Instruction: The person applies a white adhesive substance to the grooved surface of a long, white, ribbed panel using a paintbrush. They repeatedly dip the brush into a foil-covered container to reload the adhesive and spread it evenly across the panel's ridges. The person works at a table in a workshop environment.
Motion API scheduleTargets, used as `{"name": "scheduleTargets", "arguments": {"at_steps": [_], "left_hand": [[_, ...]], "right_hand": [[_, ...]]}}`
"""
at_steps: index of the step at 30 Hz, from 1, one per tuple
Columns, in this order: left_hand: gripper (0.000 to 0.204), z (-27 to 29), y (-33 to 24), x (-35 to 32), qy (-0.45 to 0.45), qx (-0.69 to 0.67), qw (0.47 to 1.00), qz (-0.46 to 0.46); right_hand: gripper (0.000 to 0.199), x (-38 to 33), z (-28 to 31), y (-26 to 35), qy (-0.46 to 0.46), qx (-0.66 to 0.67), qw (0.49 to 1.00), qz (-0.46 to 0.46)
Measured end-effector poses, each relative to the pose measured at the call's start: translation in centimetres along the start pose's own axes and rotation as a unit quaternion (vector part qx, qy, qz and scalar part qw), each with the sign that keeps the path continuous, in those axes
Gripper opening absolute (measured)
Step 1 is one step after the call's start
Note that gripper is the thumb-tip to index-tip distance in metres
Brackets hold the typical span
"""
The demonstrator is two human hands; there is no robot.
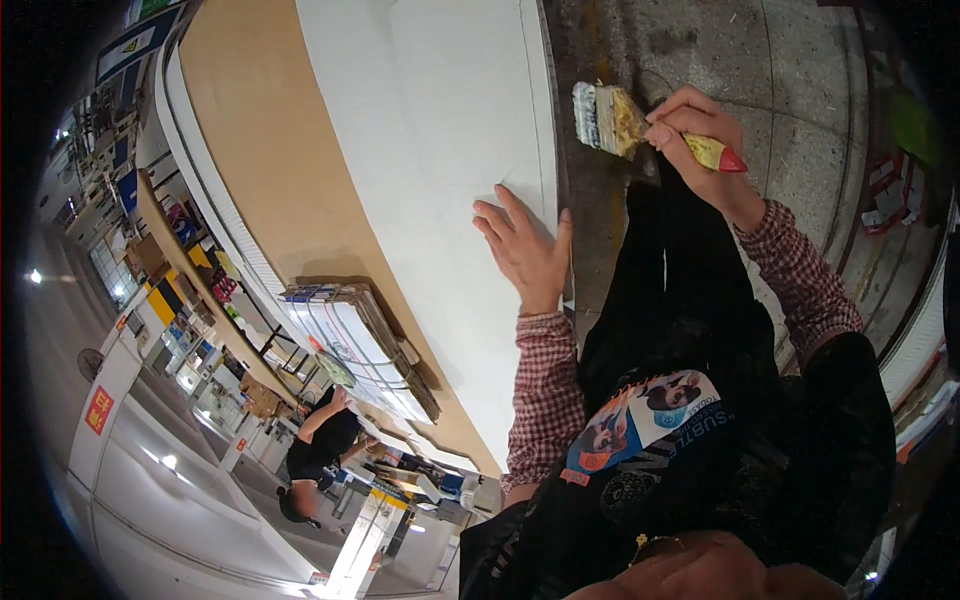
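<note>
— Closest to us, what do we record?

— We note our own dark top with a printed patch (pixel 650 415) low in the view, and checked red sleeves (pixel 545 395) running up from it toward both hands.

— State of our left hand?

— Our left hand (pixel 525 250) lies flat, fingers spread wide, pressed against the edge of a large white sheet (pixel 440 120). It holds nothing; it only rests on the sheet near its right border.

— And our right hand?

— Our right hand (pixel 700 140) is closed around the yellow handle of a wide paintbrush (pixel 640 125). The handle ends in a red tip that sticks out past the hand to the right. The bristles, smeared pale and yellowish, point left and sit just beside the sheet's right edge, over a dark strip between sheet and floor. We cannot tell whether the bristles touch that surface.

— What lies under the sheet?

— We see a tan board (pixel 270 150) showing along the sheet's left side. A stack of printed flat cardboard (pixel 355 340) rests on that board, well apart from our hands.

— To the right?

— Grey concrete floor (pixel 800 90), stained and scuffed.

— Further off?

— We record another person (pixel 320 450) in a dark shirt, bent at a workbench, with shelves and boxes (pixel 160 260) beyond. Their hands are too small for us to judge.
</note>
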State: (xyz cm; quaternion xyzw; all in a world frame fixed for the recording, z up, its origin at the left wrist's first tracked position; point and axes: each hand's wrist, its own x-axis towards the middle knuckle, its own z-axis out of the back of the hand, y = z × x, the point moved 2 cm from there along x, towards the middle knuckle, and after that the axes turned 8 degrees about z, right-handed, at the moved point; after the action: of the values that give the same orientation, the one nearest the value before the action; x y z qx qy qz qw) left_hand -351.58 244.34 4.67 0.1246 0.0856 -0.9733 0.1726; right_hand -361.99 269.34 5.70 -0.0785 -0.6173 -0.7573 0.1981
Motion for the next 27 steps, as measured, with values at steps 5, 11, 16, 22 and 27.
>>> {"name": "scheduleTargets", "arguments": {"at_steps": [5, 11, 16, 22, 27], "left_hand": [[0.075, 2.4, 1.8, 1.1, 0.034, -0.090, 0.994, -0.057], [0.071, 3.2, 2.0, 1.7, 0.067, -0.109, 0.990, -0.059], [0.070, 3.4, 2.2, 1.6, 0.071, -0.091, 0.992, -0.046], [0.073, 2.5, 2.0, 1.2, 0.035, -0.058, 0.996, -0.058], [0.084, 1.1, 1.2, 0.6, -0.006, -0.008, 0.999, -0.044]], "right_hand": [[0.012, 1.9, -1.2, -0.8, -0.025, -0.005, 0.999, 0.045], [0.010, -0.6, -3.4, -0.7, -0.004, 0.015, 0.998, 0.056], [0.010, -1.7, -2.9, 1.4, 0.020, -0.013, 0.998, 0.052], [0.008, -0.9, -4.0, 0.0, 0.001, -0.003, 0.997, 0.079], [0.008, -4.8, -4.2, 1.7, 0.040, 0.063, 0.997, 0.000]]}}
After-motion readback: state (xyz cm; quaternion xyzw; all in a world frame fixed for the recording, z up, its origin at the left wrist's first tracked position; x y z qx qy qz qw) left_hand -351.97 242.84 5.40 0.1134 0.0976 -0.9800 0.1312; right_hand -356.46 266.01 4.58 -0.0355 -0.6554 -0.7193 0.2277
